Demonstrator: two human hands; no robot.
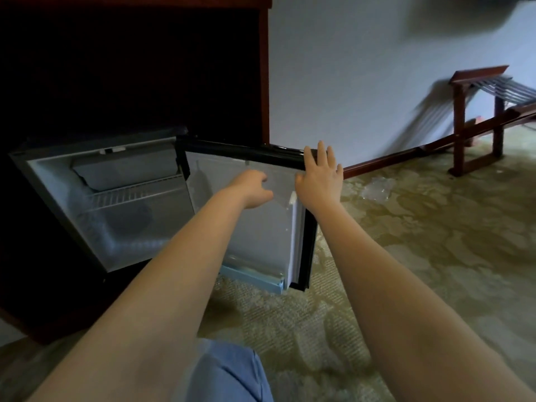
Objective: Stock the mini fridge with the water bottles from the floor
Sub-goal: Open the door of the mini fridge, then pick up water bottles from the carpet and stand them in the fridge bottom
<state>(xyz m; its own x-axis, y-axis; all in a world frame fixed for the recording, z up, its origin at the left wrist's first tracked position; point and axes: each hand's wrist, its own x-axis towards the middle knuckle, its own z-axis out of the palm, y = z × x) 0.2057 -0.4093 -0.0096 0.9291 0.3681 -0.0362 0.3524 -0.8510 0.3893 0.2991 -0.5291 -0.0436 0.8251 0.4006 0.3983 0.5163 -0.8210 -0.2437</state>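
The mini fridge [87, 181] stands open in a dark wooden cabinet; its wire shelf and floor hold nothing that I can see. Its door [261, 242] swings out to the right. My left hand [252, 188] is at the inner upper part of the door, fingers curled on a clear plastic flap [280, 184]. My right hand [319, 177] lies against the door's top outer corner with fingers spread. A blurred clear plastic bundle, probably the water bottles [375, 190], lies on the carpet beyond the door, near the wall.
A wooden luggage rack [478, 117] stands against the wall at the right. Patterned carpet [420, 256] covers the floor to the right and in front. My knee in blue cloth [232, 375] is at the bottom, close to the cabinet base.
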